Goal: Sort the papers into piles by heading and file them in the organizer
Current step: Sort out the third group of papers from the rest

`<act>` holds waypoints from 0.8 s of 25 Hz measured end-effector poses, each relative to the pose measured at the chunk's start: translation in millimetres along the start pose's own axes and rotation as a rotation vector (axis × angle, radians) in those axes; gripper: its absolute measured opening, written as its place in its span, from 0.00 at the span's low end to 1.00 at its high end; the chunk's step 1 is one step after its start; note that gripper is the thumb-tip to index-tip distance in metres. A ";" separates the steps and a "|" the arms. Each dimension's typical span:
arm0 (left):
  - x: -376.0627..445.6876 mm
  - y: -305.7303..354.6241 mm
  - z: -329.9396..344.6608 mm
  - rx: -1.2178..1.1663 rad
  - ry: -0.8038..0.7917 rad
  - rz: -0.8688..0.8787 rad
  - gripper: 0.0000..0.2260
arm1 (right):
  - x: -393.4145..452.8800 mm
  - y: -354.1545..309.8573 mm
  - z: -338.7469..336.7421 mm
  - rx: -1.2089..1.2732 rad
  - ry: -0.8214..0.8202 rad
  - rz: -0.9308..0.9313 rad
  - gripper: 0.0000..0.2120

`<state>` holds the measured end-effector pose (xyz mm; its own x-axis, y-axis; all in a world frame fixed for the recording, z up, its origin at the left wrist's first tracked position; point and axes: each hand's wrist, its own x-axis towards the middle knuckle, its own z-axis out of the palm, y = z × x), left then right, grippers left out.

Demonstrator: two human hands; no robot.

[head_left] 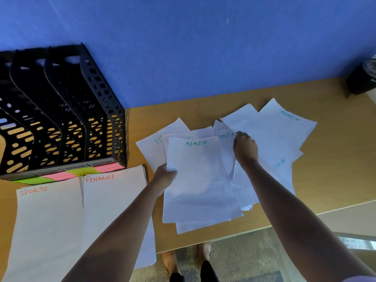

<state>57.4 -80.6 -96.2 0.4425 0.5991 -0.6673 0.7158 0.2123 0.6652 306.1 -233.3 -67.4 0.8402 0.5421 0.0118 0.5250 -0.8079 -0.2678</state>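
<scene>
I'm mid-sort, gathering ADMIN sheets: my left hand [164, 176] pinches the left edge of an ADMIN stack [195, 180] on the desk [335, 169], while my right hand [245, 148] is curled down, fingertips on a loose sheet [250, 121] in the scattered papers. Next I'd judge that sheet slides onto the stack, beside the SPORTS pile [48, 224] and FINANCE pile [114, 200] fronting the organizer [97, 88]. Its slot labels are unreadable, and a heading starting "H" [157, 140] is covered.

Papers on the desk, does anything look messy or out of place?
Yes. The loose sheets under the right hand lie fanned and askew, overlapping at odd angles, while the SPORTS pile and FINANCE pile sit squared by the organizer.
</scene>
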 end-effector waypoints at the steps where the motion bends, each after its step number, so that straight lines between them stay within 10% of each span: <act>1: 0.2 0.7 -0.6 -0.008 -0.006 -0.014 0.04 | -5.4 -3.5 -3.0 0.088 0.080 -0.047 0.10; 7: -7.7 12.4 -4.6 -0.227 -0.071 -0.150 0.26 | -60.5 -21.1 -14.7 0.421 0.275 -0.524 0.11; 14: -15.9 19.1 -20.7 -0.650 -0.223 -0.250 0.38 | -114.6 -7.0 0.5 0.443 0.207 -0.670 0.08; 20: -11.4 16.4 -28.9 -0.678 -0.309 -0.236 0.31 | -142.5 36.9 9.9 0.260 0.020 -1.047 0.12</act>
<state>48.4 -61.6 -68.0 0.5212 0.2588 -0.8132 0.3669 0.7924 0.4873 204.4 -338.0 -88.4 -0.0059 0.9294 0.3690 0.9412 0.1298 -0.3119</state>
